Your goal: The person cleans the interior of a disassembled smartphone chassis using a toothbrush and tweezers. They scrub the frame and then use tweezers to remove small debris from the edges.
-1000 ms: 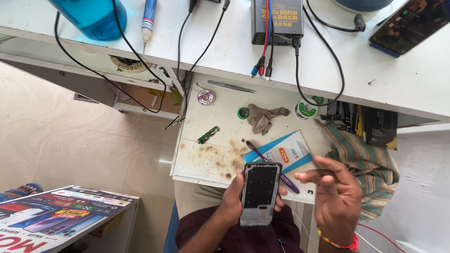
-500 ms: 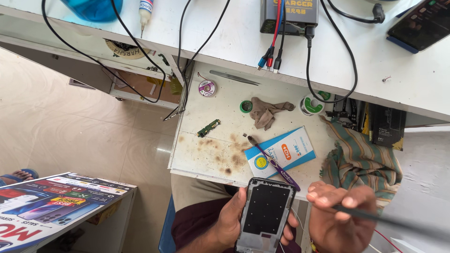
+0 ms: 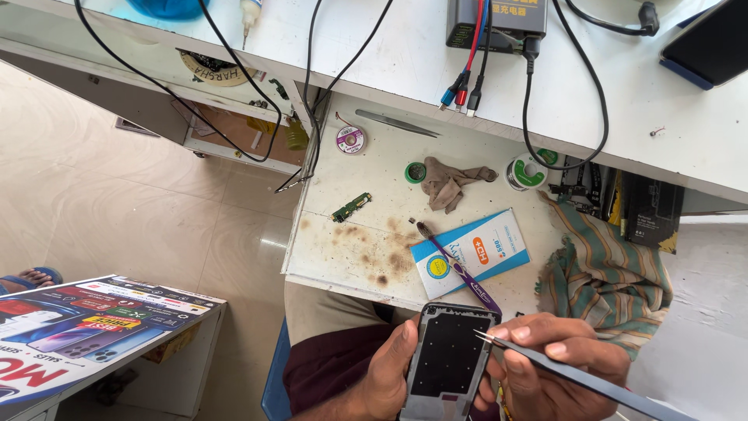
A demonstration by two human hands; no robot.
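Low in view, opened phone (image 3: 449, 362) with back off, dark inner plate showing, held over lap just below stained work board (image 3: 366, 234); left hand (image 3: 387, 374) wraps phone's left edge, fingers closed on it; right hand (image 3: 557, 366) pinches grey tweezers (image 3: 576, 376), tips touching phone's upper right corner; above phone, on board: purple brush (image 3: 460, 267) across blue-white packet (image 3: 475, 251), small green circuit strip (image 3: 351, 207), brown rag (image 3: 448, 183), solder reels (image 3: 351, 139); striped cloth (image 3: 604, 273) right of phone.
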